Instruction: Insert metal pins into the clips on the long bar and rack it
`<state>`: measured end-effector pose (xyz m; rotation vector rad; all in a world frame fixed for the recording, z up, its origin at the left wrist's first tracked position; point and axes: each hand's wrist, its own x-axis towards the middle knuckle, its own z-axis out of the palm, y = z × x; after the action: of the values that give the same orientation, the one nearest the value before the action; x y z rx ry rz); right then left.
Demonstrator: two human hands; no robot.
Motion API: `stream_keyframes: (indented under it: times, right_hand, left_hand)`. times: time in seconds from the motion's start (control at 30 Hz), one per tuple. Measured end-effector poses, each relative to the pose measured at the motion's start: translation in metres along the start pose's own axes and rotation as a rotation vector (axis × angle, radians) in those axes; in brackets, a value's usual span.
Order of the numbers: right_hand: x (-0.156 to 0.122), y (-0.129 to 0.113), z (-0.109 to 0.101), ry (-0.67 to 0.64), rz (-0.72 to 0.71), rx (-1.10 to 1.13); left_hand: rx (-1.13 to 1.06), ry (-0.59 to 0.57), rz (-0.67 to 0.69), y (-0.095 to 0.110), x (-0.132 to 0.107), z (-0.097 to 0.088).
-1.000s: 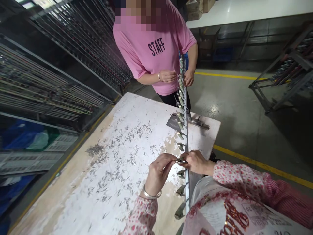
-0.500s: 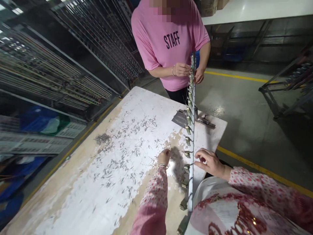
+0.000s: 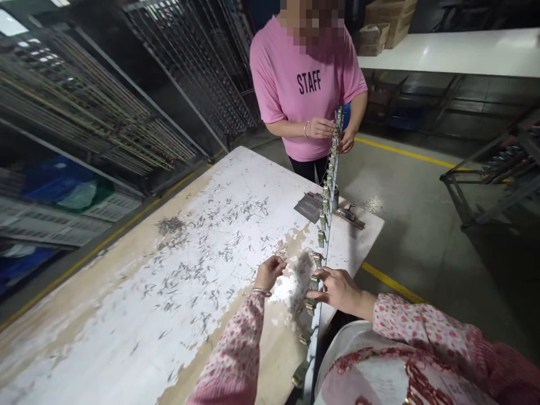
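Note:
My left hand (image 3: pixel 270 273) is over the table with its fingertips pinched together; whatever they hold is too small to make out. Thumb and forefinger of my right hand (image 3: pixel 341 290) reach over a long narrow rail (image 3: pixel 317 315) and sit on either side of a small metal clip (image 3: pixel 314 281). Several more such clips, like the near one (image 3: pixel 300 373), line the rail, which runs away from me along the table's right side. Many thin bent metal pieces (image 3: pixel 202 281) lie scattered across the white-stained table (image 3: pixel 126 332), left of my left hand.
Across the table a person in a pink shirt (image 3: pixel 310 84) has both hands at the rail's far end. A dark flat plate (image 3: pixel 309 208) and a metal clamp (image 3: pixel 350 216) lie near the far corner. Racks (image 3: pixel 97 101) stand to the left, another rack (image 3: pixel 476 185) to the right.
My right hand has moved left from beside the rail onto a clip. My left hand stays pinched, now slightly further left. The view has shifted.

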<state>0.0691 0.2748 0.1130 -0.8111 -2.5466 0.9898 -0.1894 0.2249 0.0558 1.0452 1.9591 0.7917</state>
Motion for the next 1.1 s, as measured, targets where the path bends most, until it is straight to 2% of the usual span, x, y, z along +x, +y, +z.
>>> stream_keyframes:
  times: [0.13,0.23,0.3,0.4,0.5,0.57,0.73,0.87,1.0,1.1]
  right_hand:
    - [0.005,0.004,0.006,-0.031,-0.022,-0.034]
    - [0.006,0.004,0.009,-0.047,-0.008,-0.018]
    - [0.006,0.004,0.010,-0.056,0.005,0.006]
    - [0.005,0.006,0.010,-0.062,0.005,0.012]
    - [0.004,0.008,0.007,-0.066,0.009,-0.014]
    - [0.004,0.009,0.004,-0.082,0.019,-0.031]
    - [0.003,0.008,-0.002,-0.101,0.024,-0.039]
    - [0.000,0.007,-0.006,-0.088,0.020,-0.040]
    - [-0.001,0.006,-0.009,-0.096,0.002,-0.055]
    - [-0.001,0.006,-0.011,-0.100,-0.023,-0.060]
  left_hand:
    - [-0.205,-0.099,0.108,0.055,-0.047,-0.025]
    - [-0.292,-0.166,0.186,0.090,-0.082,-0.032]
    - [-0.217,-0.126,0.256,0.108,-0.097,-0.031]
    - [0.009,-0.029,0.461,0.127,-0.108,-0.024]
    - [0.203,0.042,0.662,0.139,-0.109,-0.014]
    - [0.291,0.064,0.723,0.145,-0.109,-0.009]
    - [0.435,0.061,0.816,0.154,-0.107,-0.002]
    - [0.503,0.054,0.836,0.158,-0.105,0.000]
    - [0.557,-0.005,0.843,0.164,-0.106,0.002]
    - [0.521,-0.044,0.868,0.165,-0.106,0.003]
